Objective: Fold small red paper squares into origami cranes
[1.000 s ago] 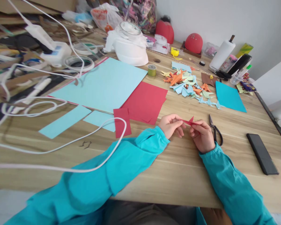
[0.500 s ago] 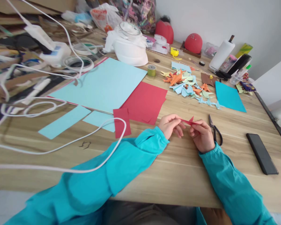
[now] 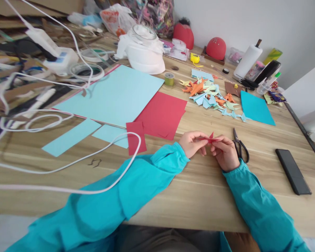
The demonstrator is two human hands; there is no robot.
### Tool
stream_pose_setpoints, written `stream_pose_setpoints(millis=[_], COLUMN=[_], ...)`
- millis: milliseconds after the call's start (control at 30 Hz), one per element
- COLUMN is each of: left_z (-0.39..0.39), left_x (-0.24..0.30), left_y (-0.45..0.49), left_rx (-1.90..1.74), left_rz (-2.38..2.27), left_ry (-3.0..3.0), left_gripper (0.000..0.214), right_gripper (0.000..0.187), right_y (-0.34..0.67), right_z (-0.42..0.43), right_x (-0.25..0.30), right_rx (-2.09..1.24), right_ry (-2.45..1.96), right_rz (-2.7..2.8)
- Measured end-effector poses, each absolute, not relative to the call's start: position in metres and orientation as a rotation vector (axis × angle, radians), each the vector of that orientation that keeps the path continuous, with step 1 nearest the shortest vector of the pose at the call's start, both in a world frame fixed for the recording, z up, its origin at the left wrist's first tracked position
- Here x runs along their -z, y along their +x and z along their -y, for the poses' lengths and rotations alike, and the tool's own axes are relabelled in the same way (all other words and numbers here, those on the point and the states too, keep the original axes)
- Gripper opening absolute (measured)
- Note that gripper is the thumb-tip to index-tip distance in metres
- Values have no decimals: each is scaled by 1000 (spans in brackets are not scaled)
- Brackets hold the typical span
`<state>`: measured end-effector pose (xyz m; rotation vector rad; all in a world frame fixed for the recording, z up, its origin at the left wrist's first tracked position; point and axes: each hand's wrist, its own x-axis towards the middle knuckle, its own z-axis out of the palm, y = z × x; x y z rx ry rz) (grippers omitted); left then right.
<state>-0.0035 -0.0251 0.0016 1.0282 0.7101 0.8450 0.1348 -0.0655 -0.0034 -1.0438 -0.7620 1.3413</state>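
Note:
A small folded piece of red paper (image 3: 212,139) is held between my two hands, with a pointed tip sticking up in the middle. My left hand (image 3: 193,143) pinches its left end between thumb and fingers. Its right end is in the fingertips of my right hand (image 3: 225,151). Black-handled scissors (image 3: 240,145) lie on the table just right of my right hand. Left of my left hand are red paper sheets (image 3: 162,113) and a small red paper strip (image 3: 135,138). Beyond my hands lies a pile of folded paper cranes (image 3: 207,92) in orange, blue and pale green.
A white cable (image 3: 115,182) loops across the table's left side and over my left sleeve. Light blue sheets (image 3: 112,96) lie at centre left, a bright blue sheet (image 3: 257,107) at back right. A black phone (image 3: 292,171) rests at right; a thread spool (image 3: 169,79) stands behind the red sheets.
My hands have come slightly closer together around the folded red paper. Its upright tip has shifted a little to the left and now points straighter up.

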Motion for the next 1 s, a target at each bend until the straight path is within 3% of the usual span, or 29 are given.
stream_pose_setpoints(millis=[433, 1000], left_z=[26, 20], left_x=[-5, 0], left_y=[-3, -9], left_rx=[-859, -803], left_rz=[-731, -640], left_ry=[909, 871], left_gripper=[7, 16], right_gripper=[8, 6], right_y=[133, 135], right_z=[68, 67], right_x=[5, 4], right_rx=[-1330, -1299], right_ry=[-1034, -1045], right_rz=[856, 805])
